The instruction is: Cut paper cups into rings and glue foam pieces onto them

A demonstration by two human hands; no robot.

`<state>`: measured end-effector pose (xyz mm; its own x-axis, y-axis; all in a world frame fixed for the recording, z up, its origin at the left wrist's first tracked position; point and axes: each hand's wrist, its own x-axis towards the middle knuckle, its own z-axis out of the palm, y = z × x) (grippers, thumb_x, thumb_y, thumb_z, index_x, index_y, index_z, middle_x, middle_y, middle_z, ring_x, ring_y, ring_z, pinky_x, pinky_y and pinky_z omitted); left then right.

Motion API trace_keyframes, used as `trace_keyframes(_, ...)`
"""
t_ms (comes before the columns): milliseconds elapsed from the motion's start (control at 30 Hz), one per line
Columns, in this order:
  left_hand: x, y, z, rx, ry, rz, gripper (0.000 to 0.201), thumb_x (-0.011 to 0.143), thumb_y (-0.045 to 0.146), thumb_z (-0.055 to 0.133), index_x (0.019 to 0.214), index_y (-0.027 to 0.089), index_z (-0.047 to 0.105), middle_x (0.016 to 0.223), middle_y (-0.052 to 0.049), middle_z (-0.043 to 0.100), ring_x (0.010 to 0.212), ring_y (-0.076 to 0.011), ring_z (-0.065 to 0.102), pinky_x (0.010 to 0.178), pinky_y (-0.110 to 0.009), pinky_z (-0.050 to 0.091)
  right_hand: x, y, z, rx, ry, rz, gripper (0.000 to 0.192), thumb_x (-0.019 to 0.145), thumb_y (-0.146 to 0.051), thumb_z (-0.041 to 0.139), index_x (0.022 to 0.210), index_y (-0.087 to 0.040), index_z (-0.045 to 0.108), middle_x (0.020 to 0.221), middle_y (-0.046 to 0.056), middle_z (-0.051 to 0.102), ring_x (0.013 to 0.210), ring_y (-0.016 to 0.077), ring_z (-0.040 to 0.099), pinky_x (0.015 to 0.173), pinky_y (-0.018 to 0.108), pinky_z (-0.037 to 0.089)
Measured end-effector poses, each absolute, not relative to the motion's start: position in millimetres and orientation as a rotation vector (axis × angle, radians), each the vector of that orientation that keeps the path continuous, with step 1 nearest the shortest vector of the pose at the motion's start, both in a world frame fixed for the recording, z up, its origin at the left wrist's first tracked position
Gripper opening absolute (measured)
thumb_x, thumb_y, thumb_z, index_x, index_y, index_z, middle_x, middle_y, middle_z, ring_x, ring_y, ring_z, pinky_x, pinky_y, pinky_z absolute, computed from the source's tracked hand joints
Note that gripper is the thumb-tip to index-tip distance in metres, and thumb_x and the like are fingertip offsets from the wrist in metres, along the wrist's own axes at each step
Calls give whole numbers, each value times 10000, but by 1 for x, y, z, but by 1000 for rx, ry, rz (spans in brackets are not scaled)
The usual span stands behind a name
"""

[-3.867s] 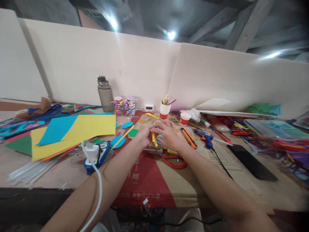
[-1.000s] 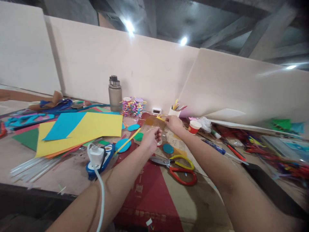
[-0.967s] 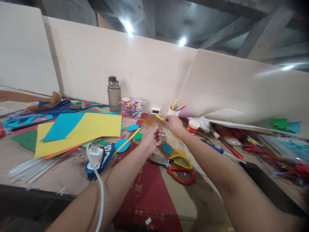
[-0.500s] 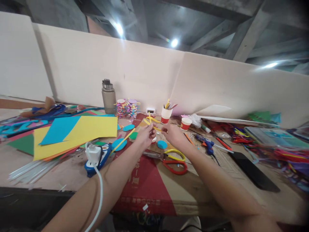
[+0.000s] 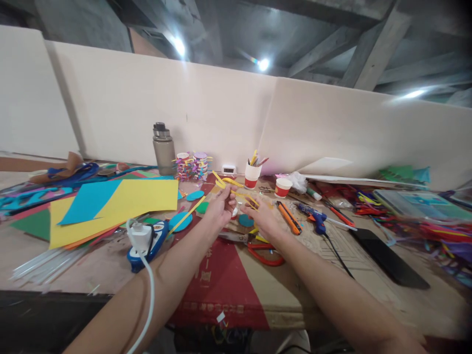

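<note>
Fingers of the left hand [image 5: 221,206] and right hand [image 5: 261,217] pinch yellow paper strips [image 5: 230,186] above scissors [image 5: 258,246], an orange cutter [image 5: 288,217] just right.

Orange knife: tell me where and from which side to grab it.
Grip the orange knife across the middle of its long, narrow body, coming from above. It lies flat on the table, just right of the right hand, with the glue gun close beyond it.
</note>
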<state>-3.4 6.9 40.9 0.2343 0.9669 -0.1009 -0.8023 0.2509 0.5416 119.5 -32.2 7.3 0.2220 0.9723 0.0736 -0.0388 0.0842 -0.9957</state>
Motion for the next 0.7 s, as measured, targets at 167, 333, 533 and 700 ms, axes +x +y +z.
trace_keyframes(167, -6, 2, 51, 335, 471, 1251, 152, 906, 109, 589, 757, 103, 618, 641, 9, 622, 424, 12, 479, 367, -82, 324, 111, -35, 8, -924, -928, 1264, 569, 523, -259, 866, 1034, -218, 619, 849, -26, 666, 680, 98, 570, 574, 210, 415)
trace_keyframes(333, -13, 3, 64, 278, 414, 1368, 25, 883, 154, 649, 877, 139, 631, 680, 26, 652, 430, 26, 484, 356, -54, 299, 106, -35, 8, -874, -691, 1383, 578, 437, -203, 906, 941, -208, 620, 755, -39, 662, 610, 88, 572, 528, 198, 412)
trace_keyframes(533, -2, -3, 46, 448, 473, 1197, 86, 863, 167, 671, 809, 119, 625, 507, 73, 503, 336, 18, 337, 332, -82, 284, 97, -40, 16, -761, -929, 1299, 373, 583, -361, 853, 892, -234, 687, 844, -11, 702, 699, 118, 589, 560, 220, 427)
trace_keyframes(700, 6, -5, 41, 390, 472, 1245, 200, 831, 31, 650, 692, 122, 539, 665, 8, 632, 424, 11, 475, 335, -77, 270, 102, -39, 22, -746, -868, 1163, 319, 632, -349, 808, 915, -249, 700, 764, -26, 677, 634, 115, 553, 564, 234, 449)
